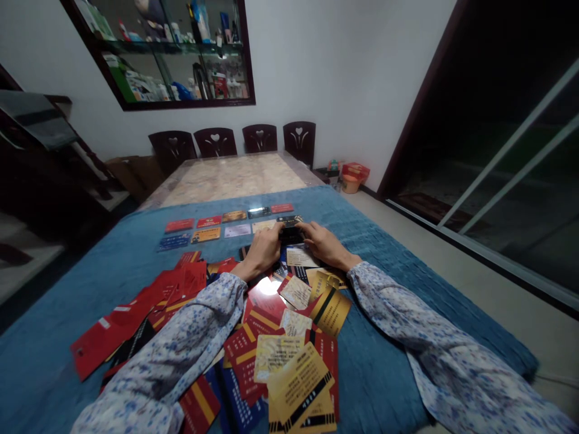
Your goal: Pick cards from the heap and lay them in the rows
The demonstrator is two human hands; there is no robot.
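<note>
Both my hands are closed at the far side of a loose pile of cards. A black card (292, 235) is between them, with my left hand (263, 248) gripping its left edge and my right hand (326, 244) its right edge. My fingers hide part of it, and I cannot tell whether it is one card or a small stack. Just below lies a white card (302, 257). Nearer to me, gold cards (301, 386) and red cards (246, 349) overlap under my forearms. Beyond my left hand, cards lie in two rows, among them an orange card (206, 234) and a silver card (237, 230).
A blue cloth (380, 386) covers the near part of the table; the far part is a bare marbled tabletop (239, 175). More red cards (136, 307) spread out at the left. Several dark chairs (260, 138) stand along the wall, below a glass-shelved cabinet (181, 45).
</note>
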